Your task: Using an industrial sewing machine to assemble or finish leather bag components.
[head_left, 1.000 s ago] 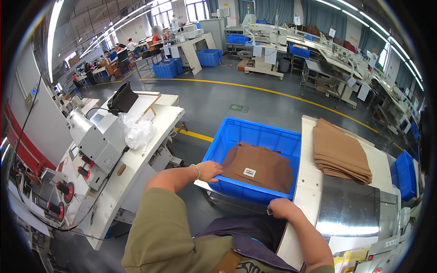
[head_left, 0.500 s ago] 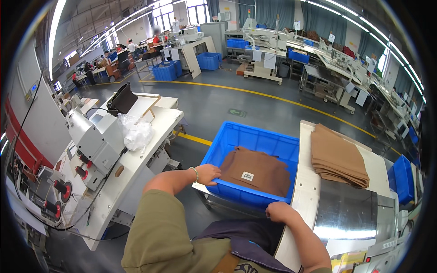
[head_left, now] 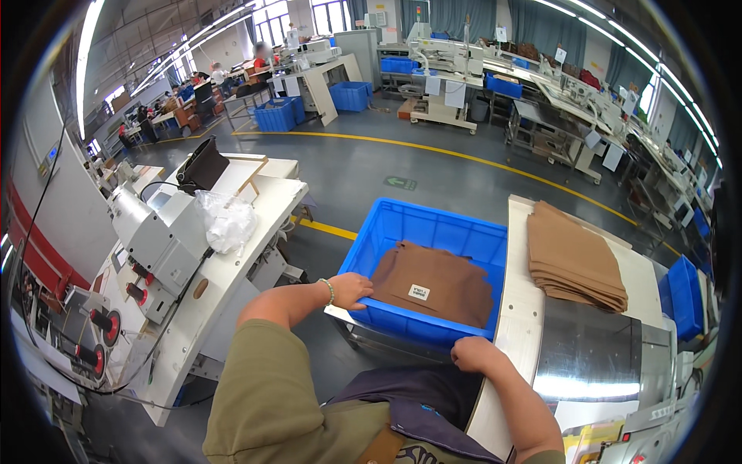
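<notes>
The bin is plain blue; the cloth inside is dark brown, with 1 white label showing dark print. The fabric stack is lighter brown. The person's sleeve is olive green, the bracelet pale green, the floor line yellow.

I record a grey floor crossed by a long yellow line (landmark). On my side of the line: green arrow, floor-marked. Beyond the line: grey cabinet, blue-grey curtains, bright windows. Left of the line: pale wall, red panel. Above the line: lit tube lights.
</notes>
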The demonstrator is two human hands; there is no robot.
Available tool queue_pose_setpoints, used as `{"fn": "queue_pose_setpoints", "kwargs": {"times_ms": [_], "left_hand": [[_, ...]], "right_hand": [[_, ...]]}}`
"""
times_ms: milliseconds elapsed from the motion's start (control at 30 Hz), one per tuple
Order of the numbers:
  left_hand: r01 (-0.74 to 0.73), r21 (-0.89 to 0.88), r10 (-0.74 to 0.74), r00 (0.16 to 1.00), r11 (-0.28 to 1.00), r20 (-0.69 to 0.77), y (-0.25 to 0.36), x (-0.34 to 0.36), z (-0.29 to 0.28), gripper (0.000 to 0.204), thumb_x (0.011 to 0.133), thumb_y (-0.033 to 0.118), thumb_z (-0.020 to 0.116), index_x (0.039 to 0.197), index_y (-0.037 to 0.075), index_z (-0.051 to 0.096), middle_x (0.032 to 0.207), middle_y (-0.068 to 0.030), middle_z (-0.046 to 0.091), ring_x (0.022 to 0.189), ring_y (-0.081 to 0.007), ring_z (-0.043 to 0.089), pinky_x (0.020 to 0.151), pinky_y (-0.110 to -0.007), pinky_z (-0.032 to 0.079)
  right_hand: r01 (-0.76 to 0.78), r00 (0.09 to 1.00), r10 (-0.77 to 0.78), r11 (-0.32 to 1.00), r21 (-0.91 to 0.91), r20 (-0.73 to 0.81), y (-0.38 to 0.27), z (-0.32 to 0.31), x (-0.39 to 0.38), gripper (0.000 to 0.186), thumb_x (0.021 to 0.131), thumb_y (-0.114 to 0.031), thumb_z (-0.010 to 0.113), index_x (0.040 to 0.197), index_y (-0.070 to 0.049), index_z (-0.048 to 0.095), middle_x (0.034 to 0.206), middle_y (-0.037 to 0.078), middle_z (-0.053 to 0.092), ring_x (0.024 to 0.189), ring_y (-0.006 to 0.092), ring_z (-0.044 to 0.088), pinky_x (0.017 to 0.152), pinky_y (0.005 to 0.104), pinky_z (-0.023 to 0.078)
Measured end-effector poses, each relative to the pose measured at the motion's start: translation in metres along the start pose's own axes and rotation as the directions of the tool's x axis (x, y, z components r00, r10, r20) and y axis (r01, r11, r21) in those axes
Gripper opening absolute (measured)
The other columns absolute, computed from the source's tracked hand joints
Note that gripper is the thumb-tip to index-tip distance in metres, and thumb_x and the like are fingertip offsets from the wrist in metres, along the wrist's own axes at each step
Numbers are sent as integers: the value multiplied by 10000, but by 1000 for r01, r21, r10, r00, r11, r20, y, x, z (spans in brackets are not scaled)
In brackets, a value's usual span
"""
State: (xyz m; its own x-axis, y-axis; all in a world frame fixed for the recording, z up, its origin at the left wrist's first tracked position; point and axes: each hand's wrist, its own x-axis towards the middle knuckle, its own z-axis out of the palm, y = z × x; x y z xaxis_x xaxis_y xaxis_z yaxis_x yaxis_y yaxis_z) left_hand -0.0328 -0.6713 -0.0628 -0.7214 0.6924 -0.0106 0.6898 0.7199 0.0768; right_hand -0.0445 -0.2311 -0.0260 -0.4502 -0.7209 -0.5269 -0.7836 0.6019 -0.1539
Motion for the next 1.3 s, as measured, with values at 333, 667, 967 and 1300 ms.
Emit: {"fn": "queue_pose_setpoints", "kwargs": {"times_ms": [333, 667, 967, 1300], "left_hand": [[-1, 13, 1, 1000, 1000, -2, -1, 1, 2, 390, 811, 353, 776, 1003, 24, 692, 1031, -141, 679, 1033, -346, 668, 923, -465, 555], [-8, 12, 8, 1000, 1000, 6, -2, 3, 0, 362, 851, 356, 748, 1003, 30, 713, 1009, -134, 679, 1028, -338, 672, 929, -463, 555], [-19, 4, 20, 1000, 1000, -7, -1, 4, 2, 379, 857, 362, 753, 1019, 22, 706, 1007, -136, 671, 1032, -334, 662, 930, -463, 553], [11, -7, -11, 999, 1000, 41, 2, 5, -3, 431, 819, 345, 781, 1086, 15, 707, 1076, -146, 684, 1053, -347, 664, 942, -467, 550]], "right_hand": [[46, 998, -45, 999, 10, -43, 4, 3, -1, 203, 787, -76, 725, 952, -111, 837, 1047, 159, 795, 1000, 357, 762, 851, 469, 610], [10, 999, -9, 1000, -11, 39, 0, -4, -2, 277, 791, -57, 711, 1025, -140, 834, 1094, 139, 786, 1057, 345, 744, 908, 461, 594], [46, 998, -45, 999, 17, -50, 5, 6, -2, 170, 790, -72, 725, 926, -86, 827, 1029, 165, 792, 982, 365, 764, 841, 471, 613], [17, 1000, -16, 1000, -18, 8, 3, 3, -2, 261, 787, -60, 702, 995, -144, 836, 1052, 132, 785, 1018, 350, 750, 884, 467, 599]]}}
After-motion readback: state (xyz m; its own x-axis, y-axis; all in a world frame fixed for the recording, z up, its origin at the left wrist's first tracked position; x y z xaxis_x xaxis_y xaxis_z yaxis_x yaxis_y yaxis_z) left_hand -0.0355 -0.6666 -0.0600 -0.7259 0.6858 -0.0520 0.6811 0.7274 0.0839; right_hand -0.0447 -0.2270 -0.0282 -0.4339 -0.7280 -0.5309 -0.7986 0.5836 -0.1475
